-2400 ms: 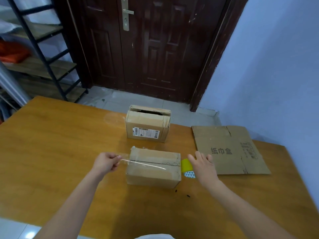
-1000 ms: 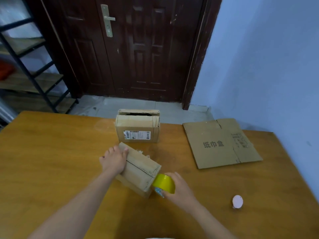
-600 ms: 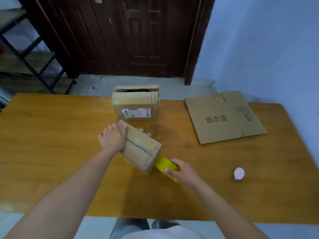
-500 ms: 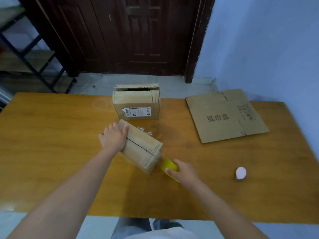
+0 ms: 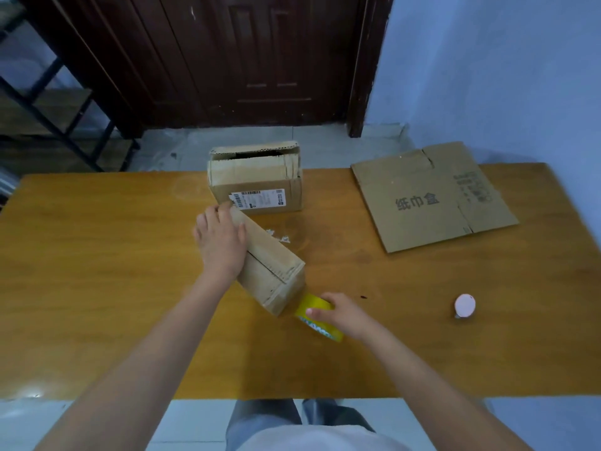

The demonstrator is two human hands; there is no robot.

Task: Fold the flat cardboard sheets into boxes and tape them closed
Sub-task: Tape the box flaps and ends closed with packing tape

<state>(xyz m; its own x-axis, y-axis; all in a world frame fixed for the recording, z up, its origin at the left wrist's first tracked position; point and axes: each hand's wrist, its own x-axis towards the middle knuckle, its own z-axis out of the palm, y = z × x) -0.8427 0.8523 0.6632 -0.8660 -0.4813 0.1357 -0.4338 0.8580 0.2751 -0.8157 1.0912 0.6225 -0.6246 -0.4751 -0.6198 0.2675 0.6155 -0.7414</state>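
Orange wooden surface (image 5: 97, 288), flat cardboard sheet (image 5: 432, 196) far right (printed characters showing), labelled box (image 5: 260, 187) far centre, folded box (image 5: 270, 268) lying diagonally mid-surface, left hand (image 5: 221, 245) spread flat on it, right hand (image 5: 338, 315) gripping yellow tape roll (image 5: 317, 317) against the box's near end, small white round object (image 5: 465, 305) right.

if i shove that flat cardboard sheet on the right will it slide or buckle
The cardboard sheet lies flat on the smooth table, so it would probably slide easily. Its visible creases and slits suggest it may bend there if lifted by one corner. It is likely light.
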